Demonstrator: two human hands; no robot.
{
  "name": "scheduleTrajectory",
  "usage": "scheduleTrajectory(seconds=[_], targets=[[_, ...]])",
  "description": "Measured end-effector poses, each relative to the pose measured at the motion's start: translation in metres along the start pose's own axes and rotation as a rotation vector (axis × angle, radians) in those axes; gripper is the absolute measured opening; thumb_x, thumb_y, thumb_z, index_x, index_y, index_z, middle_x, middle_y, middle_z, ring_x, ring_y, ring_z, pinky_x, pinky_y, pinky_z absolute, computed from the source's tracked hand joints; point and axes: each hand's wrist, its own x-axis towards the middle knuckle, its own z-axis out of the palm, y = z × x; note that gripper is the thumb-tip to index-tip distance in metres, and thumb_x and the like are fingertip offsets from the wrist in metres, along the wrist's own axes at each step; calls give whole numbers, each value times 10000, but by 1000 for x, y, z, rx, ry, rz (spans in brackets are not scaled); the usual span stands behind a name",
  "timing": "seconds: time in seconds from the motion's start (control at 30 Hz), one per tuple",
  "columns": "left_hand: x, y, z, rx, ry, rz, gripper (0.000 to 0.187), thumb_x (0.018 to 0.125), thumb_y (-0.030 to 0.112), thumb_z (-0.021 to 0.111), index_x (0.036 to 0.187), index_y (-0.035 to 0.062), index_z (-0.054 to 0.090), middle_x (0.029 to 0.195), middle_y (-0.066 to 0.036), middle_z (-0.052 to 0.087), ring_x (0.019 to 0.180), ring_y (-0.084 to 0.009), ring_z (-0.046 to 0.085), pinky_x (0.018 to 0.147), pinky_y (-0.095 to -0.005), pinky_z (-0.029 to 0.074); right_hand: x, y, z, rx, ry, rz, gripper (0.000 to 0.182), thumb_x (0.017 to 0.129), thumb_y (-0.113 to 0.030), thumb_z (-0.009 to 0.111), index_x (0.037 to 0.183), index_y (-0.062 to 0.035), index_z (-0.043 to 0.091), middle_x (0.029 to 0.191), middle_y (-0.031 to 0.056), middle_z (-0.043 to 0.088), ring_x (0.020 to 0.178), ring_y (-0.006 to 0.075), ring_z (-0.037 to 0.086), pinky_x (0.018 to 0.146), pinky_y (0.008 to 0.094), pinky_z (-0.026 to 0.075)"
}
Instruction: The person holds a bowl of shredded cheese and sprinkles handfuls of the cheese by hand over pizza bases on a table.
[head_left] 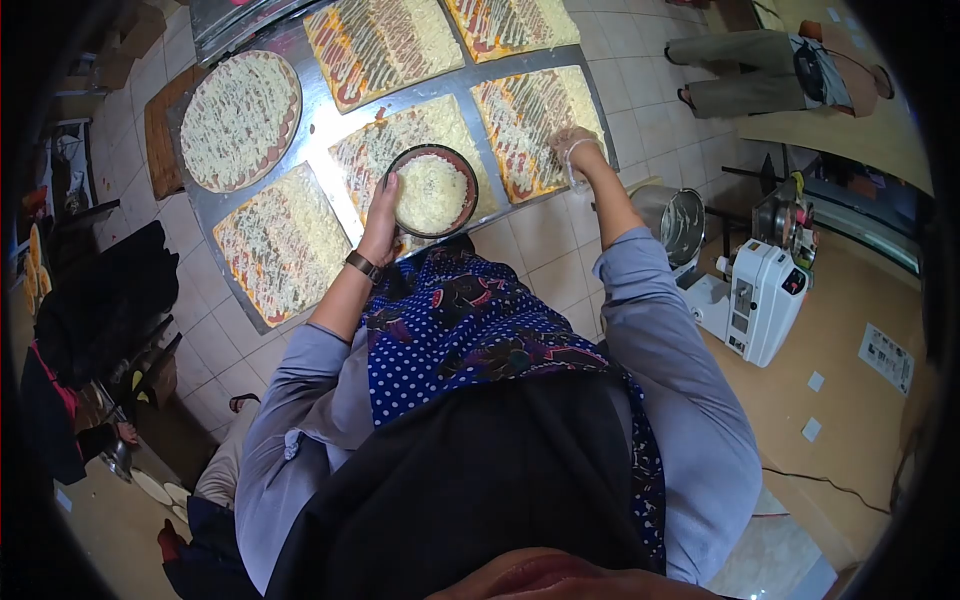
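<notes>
My left hand (380, 222) grips the rim and side of a dark round bowl (474, 196), thumb over the edge. Grated cheese (430, 192) fills much of it. The bowl hangs over the near part of a rectangular pizza (400, 130) and hides some of it. My right hand (573, 147), in a clear plastic glove, is over the right side of another rectangular pizza (515, 120). Its fingers are bunched together, apparently around grated cheese, though their tips are hard to see. Shreds of cheese lie across that pizza's sauce stripes.
A metal table (320, 125) bears a round pizza (240, 120), a near-left rectangular pizza (280, 245) and others at the back. At right stand a white mixer (755, 300) and a metal bowl (680, 225). One person (760, 75) stands far right; others are at left.
</notes>
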Motion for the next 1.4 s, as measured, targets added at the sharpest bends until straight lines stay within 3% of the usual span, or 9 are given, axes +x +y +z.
scheduleTrajectory(seconds=[0.07, 0.2, 0.33, 0.47, 0.6, 0.77, 1.03, 1.1, 1.4], targets=[[2, 0, 3, 5, -10, 10, 720, 965, 530, 448, 1427, -7, 320, 1419, -165, 395, 1306, -234, 378, 1091, -338, 291, -17, -13, -24, 626, 172, 418, 238, 820, -189, 601, 1015, -114, 716, 1063, 155, 679, 981, 317, 656, 847, 394, 528], [5, 7, 25, 70, 23, 21, 713, 969, 521, 445, 1435, -4, 316, 1434, -175, 384, 1316, -241, 370, 1093, -341, 288, -16, -13, -25, 562, 411, 339, 221, 825, -185, 604, 1006, -127, 718, 1012, 152, 692, 938, 316, 666, 829, 374, 533], [17, 10, 49, 182, 39, 48, 713, 970, 518, 447, 1430, -11, 317, 1426, -184, 395, 1312, -248, 378, 1091, -345, 294, -42, -75, -68, 1098, 431, 14, 194, 875, -218, 601, 985, -111, 720, 996, 154, 692, 885, 315, 668, 797, 364, 538], [20, 12, 81, 60, -6, -18, 738, 958, 538, 459, 1422, -20, 328, 1407, -205, 410, 1299, -259, 398, 1084, -343, 303, -54, -158, -81, 276, 198, -343, 450, 885, -422, 579, 1146, -60, 639, 1109, 136, 651, 1101, 295, 595, 934, 389, 475], [40, -4, 87, 151, 88, 131, 745, 958, 544, 454, 1409, -40, 349, 1395, -201, 429, 1294, -260, 402, 1082, -340, 302, -72, -179, -106, 265, 107, -40, 581, 859, -492, 565, 1213, -33, 581, 1176, 161, 611, 1196, 291, 531, 996, 380, 428], [53, -10, 94, 86, 69, 120, 732, 961, 535, 455, 1404, -40, 358, 1386, -189, 442, 1282, -248, 410, 1078, -333, 302, -50, -149, -109, 581, -264, -175, 567, 784, -406, 693, 1273, -149, 566, 1200, 183, 608, 1105, 356, 585, 946, 388, 470], [75, 9, 119, 158, -11, 167, 701, 962, 517, 470, 1409, -13, 363, 1364, -176, 461, 1249, -234, 438, 1059, -315, 328, -40, -70, -96, 1199, 75, -209, 268, 780, -121, 717, 1047, -102, 704, 946, 34, 702, 879, 171, 645, 749, 277, 531], [80, 9, 121, 156, -10, 162, 698, 962, 515, 472, 1410, -9, 362, 1363, -176, 463, 1246, -233, 442, 1056, -316, 332, -54, -50, -119, 1491, -34, 148, 266, 768, -54, 686, 1033, -79, 692, 880, 66, 682, 760, 161, 626, 632, 303, 531], [67, 22, 93, 27, 41, 125, 688, 968, 510, 462, 1415, -3, 359, 1391, -160, 438, 1288, -227, 396, 1091, -317, 283, -6, 30, -41, 1452, 4, 339, 308, 763, 97, 536, 1006, -26, 679, 749, 116, 656, 574, 192, 623, 522, 317, 523]])
